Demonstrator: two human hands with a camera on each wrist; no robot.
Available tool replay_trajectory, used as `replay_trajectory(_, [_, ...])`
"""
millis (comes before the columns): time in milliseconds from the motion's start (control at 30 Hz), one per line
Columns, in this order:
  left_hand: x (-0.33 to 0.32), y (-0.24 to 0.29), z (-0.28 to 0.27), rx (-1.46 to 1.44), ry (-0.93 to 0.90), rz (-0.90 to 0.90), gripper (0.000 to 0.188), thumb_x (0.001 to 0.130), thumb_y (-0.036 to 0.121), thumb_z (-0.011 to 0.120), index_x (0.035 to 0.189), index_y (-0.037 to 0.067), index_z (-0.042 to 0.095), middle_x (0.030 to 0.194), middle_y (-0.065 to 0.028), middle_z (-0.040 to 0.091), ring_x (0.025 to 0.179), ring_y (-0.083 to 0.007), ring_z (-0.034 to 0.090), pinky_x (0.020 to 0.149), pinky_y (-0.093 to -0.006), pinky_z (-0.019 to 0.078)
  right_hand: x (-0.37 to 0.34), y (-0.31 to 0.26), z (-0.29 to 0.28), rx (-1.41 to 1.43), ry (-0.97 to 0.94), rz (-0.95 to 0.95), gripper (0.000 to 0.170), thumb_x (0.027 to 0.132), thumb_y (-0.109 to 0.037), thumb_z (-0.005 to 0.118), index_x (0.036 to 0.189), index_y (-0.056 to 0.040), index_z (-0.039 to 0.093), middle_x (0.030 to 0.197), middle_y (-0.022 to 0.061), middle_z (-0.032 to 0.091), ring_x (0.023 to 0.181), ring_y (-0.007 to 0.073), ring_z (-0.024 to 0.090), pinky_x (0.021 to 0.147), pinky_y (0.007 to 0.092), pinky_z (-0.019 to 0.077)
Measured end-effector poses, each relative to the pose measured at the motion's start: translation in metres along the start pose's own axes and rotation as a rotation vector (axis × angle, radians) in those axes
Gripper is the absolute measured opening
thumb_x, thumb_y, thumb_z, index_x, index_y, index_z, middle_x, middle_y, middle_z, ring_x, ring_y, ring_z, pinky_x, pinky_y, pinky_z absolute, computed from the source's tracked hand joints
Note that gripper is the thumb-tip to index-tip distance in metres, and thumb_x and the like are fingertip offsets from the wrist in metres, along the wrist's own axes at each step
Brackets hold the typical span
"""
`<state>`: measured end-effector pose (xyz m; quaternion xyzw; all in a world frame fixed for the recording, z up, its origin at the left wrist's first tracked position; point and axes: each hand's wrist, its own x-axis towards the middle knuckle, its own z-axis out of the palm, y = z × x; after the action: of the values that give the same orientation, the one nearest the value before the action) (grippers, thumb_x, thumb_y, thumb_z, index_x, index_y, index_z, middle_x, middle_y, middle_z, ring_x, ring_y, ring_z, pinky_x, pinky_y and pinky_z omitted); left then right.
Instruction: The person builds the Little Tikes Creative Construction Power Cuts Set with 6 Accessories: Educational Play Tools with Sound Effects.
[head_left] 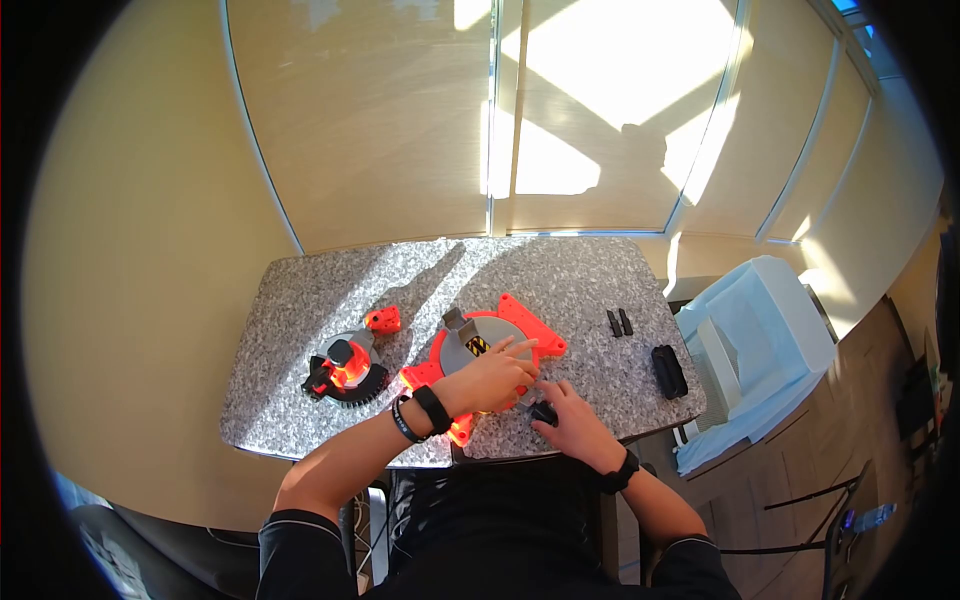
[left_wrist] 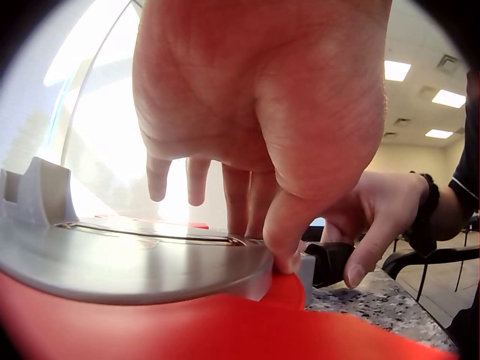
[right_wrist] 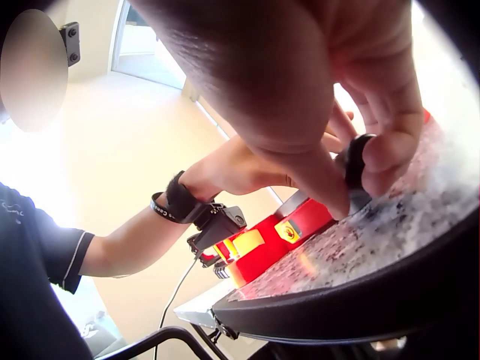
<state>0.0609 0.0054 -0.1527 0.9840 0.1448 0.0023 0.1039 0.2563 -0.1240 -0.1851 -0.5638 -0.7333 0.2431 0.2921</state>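
Note:
An orange-red toy mitre saw base (head_left: 532, 325) with a round grey turntable (left_wrist: 165, 270) lies at the middle of the table. My left hand (head_left: 492, 378) reaches over its front, thumb and nearest fingertips pinching at the turntable's front edge, the other fingers extended. Just in front, my right hand (head_left: 578, 425) grips a black knob (right_wrist: 358, 161) between thumb and fingers, right against the grey piece at the base's front. Part of the knob is hidden by the fingers. Left of the base sits the orange and grey saw head (head_left: 350, 365) with a black toothed blade (head_left: 368, 392).
The granite-patterned table (head_left: 560, 275) stands against a panelled wall. Two small black strips (head_left: 620, 322) and a black oblong case (head_left: 669, 372) lie at the right. Beyond the right edge stands a chair with a light blue cover (head_left: 770, 320).

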Motion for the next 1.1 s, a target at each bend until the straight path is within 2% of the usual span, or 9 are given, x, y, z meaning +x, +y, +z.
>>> replay_trajectory(100, [0.0,0.001,0.0,0.003,0.002,-0.001,0.038,0.085,0.017,0.072,0.121,0.006,0.074,0.144,-0.006,0.062,0.156,-0.0331,0.026,0.127,-0.0582,0.0204,0.0,0.001,0.001,0.001,-0.012,0.026,0.058,0.089,-0.014,0.075,0.14,-0.0032,0.05,0.121,0.0229,0.059,0.109,0.0457,0.063,0.092,0.05,0.0536])
replay_trajectory(200, [0.0,0.0,0.001,0.009,-0.001,-0.002,0.038,0.085,0.017,0.073,0.121,0.006,0.074,0.144,-0.0059,0.062,0.156,-0.033,0.026,0.126,-0.0581,0.0209,-0.001,0.008,0.005,0.01,0.032,-0.037,0.056,0.09,-0.013,0.073,0.139,-0.0014,0.05,0.122,0.0239,0.061,0.11,0.0445,0.063,0.092,0.0498,0.0535])
replay_trajectory(400, [0.001,0.0,0.0,0.011,-0.002,-0.003,0.038,0.085,0.017,0.073,0.121,0.007,0.074,0.144,-0.0057,0.062,0.156,-0.0331,0.027,0.126,-0.0577,0.0216,0.0,0.008,0.004,0.032,-0.022,0.054,0.055,0.09,-0.012,0.071,0.139,0.0011,0.05,0.122,0.0257,0.064,0.113,0.0423,0.064,0.093,0.0489,0.0534])
replay_trajectory(500, [0.001,-0.001,0.001,0.012,0.0,0.0,0.038,0.085,0.018,0.073,0.122,0.007,0.074,0.144,-0.0056,0.062,0.156,-0.0331,0.027,0.126,-0.0575,0.0217,0.0,0.002,0.002,0.006,0.033,-0.046,0.057,0.089,-0.013,0.072,0.139,0.0003,0.049,0.123,0.0256,0.062,0.111,0.0434,0.064,0.093,0.0491,0.0536])
replay_trajectory(567, [0.001,0.0,0.0,0.014,0.002,0.003,0.038,0.085,0.018,0.073,0.122,0.007,0.074,0.144,-0.0055,0.062,0.156,-0.033,0.027,0.126,-0.0574,0.0218,0.0,-0.007,-0.004,-0.007,-0.028,0.044,0.061,0.086,-0.012,0.073,0.141,-0.001,0.048,0.125,0.0251,0.06,0.11,0.0447,0.064,0.093,0.0492,0.0539])
replay_trajectory(700, [0.002,-0.002,0.003,0.013,0.0,-0.001,0.04,0.084,0.017,0.073,0.123,0.008,0.074,0.145,-0.0054,0.061,0.156,-0.0328,0.026,0.127,-0.057,0.0214,0.0,0.003,0.001,0.026,-0.015,0.027,0.065,0.085,-0.01,0.074,0.143,-0.0022,0.047,0.126,0.0242,0.058,0.109,0.0454,0.064,0.093,0.0492,0.0542])
replay_trajectory(900, [0.002,-0.003,0.006,0.002,0.009,0.0,0.041,0.084,0.017,0.073,0.124,0.008,0.074,0.145,-0.0057,0.061,0.156,-0.0327,0.026,0.127,-0.0569,0.0205,-0.001,0.002,0.001,0.049,0.033,-0.012,0.064,0.086,-0.009,0.074,0.143,-0.0014,0.047,0.122,0.025,0.062,0.108,0.0434,0.065,0.093,0.0484,0.0544])
replay_trajectory(1100, [0.002,-0.002,0.004,-0.003,0.01,-0.001,0.041,0.084,0.016,0.073,0.124,0.007,0.074,0.145,-0.0059,0.061,0.157,-0.0327,0.025,0.127,-0.0572,0.0204,-0.002,-0.002,-0.002,0.071,-0.027,0.087,0.064,0.087,-0.012,0.075,0.143,-0.0012,0.047,0.121,0.0244,0.062,0.109,0.0413,0.066,0.093,0.048,0.0545])
